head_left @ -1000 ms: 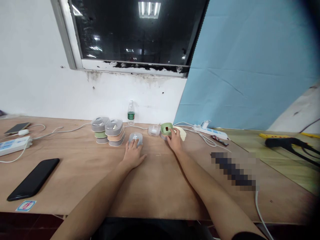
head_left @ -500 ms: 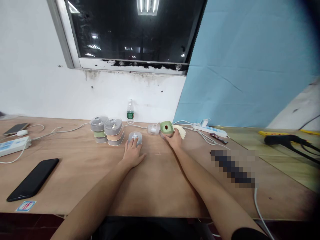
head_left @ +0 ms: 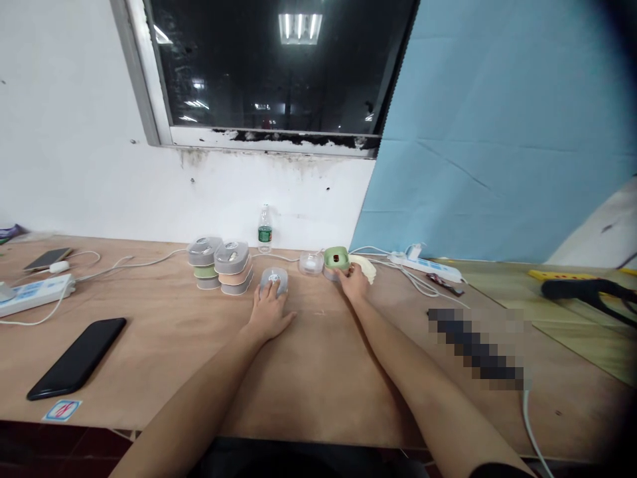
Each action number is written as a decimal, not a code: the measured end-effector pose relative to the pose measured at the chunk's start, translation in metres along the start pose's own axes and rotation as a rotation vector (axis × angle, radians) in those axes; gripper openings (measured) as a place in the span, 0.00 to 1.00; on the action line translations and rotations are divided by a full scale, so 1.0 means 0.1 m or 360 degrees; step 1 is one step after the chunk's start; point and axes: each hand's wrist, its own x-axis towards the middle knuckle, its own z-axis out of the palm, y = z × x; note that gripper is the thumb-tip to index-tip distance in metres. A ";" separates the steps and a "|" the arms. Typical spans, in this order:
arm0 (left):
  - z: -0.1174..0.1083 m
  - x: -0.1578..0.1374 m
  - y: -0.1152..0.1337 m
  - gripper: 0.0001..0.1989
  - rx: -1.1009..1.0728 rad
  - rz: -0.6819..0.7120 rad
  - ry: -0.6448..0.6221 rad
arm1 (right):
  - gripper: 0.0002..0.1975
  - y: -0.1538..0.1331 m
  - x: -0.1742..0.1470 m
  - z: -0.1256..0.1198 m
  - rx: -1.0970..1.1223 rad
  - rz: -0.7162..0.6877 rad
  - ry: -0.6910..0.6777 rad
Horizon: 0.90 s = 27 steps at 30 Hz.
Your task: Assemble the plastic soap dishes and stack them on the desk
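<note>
My left hand lies with its fingers spread over a translucent lid on the table, its thumb stretched out to the side. My right hand grips the side of a small green container, which sits on a grey one. A dark red spot shows inside the green container. Between my hands, a little further back, stands a clear plastic container. Pale yellow sheets lie just behind my right hand.
Two stacks of lidded containers, one with a green tier and one with a pink tier, stand left of my left hand. A water bottle is by the wall. A black phone, power strips and cables lie around.
The whole view has shifted slightly, so everything sits a little lower and further right. Both hands stay at the same containers.
</note>
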 end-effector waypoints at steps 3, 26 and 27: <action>0.00 0.00 0.00 0.29 0.0003 -0.0004 -0.0003 | 0.38 -0.06 0.00 0.00 -0.0003 0.0005 -0.0046; 0.01 0.01 0.00 0.29 -0.0008 -0.0003 0.0009 | 0.45 -0.24 0.00 0.14 0.0014 0.0217 0.0095; 0.01 0.01 0.00 0.29 -0.0013 -0.0001 0.0010 | 0.46 -0.25 0.00 0.14 0.0013 0.0229 0.0076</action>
